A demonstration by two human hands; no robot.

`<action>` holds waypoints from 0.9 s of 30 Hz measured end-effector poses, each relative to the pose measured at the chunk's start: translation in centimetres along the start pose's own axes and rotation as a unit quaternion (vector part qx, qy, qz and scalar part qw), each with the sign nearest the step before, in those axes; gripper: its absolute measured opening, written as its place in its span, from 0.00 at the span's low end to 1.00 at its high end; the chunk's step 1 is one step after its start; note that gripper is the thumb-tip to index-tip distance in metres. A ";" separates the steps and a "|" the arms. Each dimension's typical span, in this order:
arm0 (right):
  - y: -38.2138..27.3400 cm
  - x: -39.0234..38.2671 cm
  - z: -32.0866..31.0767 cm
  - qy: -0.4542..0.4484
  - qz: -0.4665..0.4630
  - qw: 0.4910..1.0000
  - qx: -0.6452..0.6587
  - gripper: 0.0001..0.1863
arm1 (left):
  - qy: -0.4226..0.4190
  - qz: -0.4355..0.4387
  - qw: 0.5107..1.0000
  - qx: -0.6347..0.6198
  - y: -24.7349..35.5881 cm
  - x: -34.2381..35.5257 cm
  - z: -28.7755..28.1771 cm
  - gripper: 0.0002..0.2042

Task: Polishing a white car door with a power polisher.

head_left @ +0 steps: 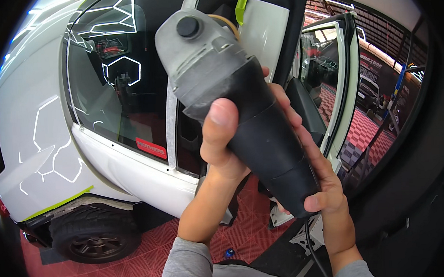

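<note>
Head view: a power tool (240,107) with a grey metal head and a black tapered body is held up close in front of the camera by both hands. Its long axis runs on a diagonal, from the grey head at upper left, toward the car, down to the black tail end at lower right. The left hand (222,138) is wrapped around the middle of the black body, with the thumb laid across the near face just below the grey head. The right hand (319,173) is closed around the tail end, with fingers behind the body and the thumb pressed at the bottom edge. The left hand is thus nearer the head, the right nearer the tail. A black cord (312,244) is seen leaving the tail end and dropping between the forearms. Grey sleeves are worn on both arms.

Behind the tool, a white car (46,142) with dark window glass is parked on a red tiled floor (138,263); a tyre (94,235) is seen at lower left, and an open door (345,87) at right
</note>
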State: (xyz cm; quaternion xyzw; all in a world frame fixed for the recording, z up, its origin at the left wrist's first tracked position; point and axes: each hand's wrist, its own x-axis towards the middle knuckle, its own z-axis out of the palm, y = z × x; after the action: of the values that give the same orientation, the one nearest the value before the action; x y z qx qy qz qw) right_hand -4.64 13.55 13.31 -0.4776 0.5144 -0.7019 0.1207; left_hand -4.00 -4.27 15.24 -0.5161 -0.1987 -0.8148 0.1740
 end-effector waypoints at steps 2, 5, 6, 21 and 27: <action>-0.4 0.6 -0.1 -0.091 -0.011 0.996 -0.023 0.54 | -0.012 0.030 0.999 -0.015 -0.1 0.2 0.0 0.47; -1.6 1.1 0.7 -0.061 0.000 0.998 -0.030 0.54 | -0.042 0.025 0.999 -0.018 0.4 1.6 -0.1 0.47; -1.9 1.3 1.0 -0.058 0.002 0.998 -0.029 0.54 | -0.041 0.023 0.999 -0.020 0.6 2.1 0.0 0.47; -1.0 3.0 3.0 -0.111 -0.024 0.993 0.041 0.48 | 0.057 -0.020 0.997 0.038 3.9 2.2 0.8 0.41; -2.4 3.6 4.4 -0.087 -0.030 0.994 0.058 0.47 | 0.006 -0.079 0.994 0.072 5.7 4.4 1.1 0.42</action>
State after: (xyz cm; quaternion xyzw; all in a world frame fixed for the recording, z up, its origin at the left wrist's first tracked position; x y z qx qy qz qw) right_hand -2.22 9.56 17.32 -0.5438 0.4461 -0.6898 0.1716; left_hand -2.15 -8.94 20.53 -0.4797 -0.2958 -0.8129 0.1468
